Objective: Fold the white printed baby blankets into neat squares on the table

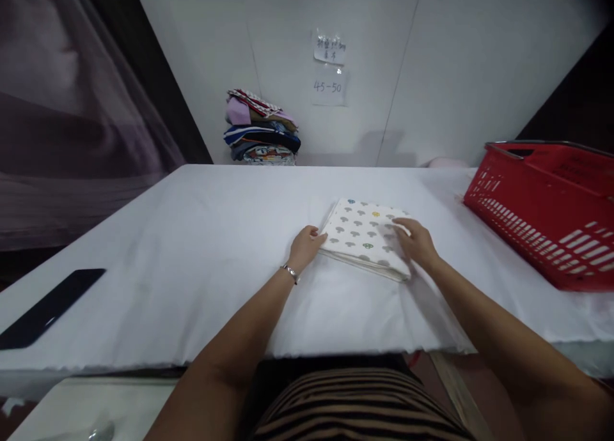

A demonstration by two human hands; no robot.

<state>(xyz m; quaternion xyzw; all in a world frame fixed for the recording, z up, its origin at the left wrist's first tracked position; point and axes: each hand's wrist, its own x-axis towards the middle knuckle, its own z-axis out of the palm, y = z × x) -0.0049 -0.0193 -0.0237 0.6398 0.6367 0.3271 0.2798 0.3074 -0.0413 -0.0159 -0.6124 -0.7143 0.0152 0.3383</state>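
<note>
A folded white cloth with grey mushroom shapes and a few coloured figures lies on the white-covered table, slightly turned. At its left edge is my left hand, thumb and fingers closed on the cloth's side, with a bracelet on the wrist. My right hand rests at the cloth's right edge, its fingers bent and spread a little apart, fingertips touching the top. Layers show along the cloth's near edge.
A red plastic basket stands at the right. A dark flat object lies at the left. Behind the table is a stack of folded cloths near the wall, which bears paper notes.
</note>
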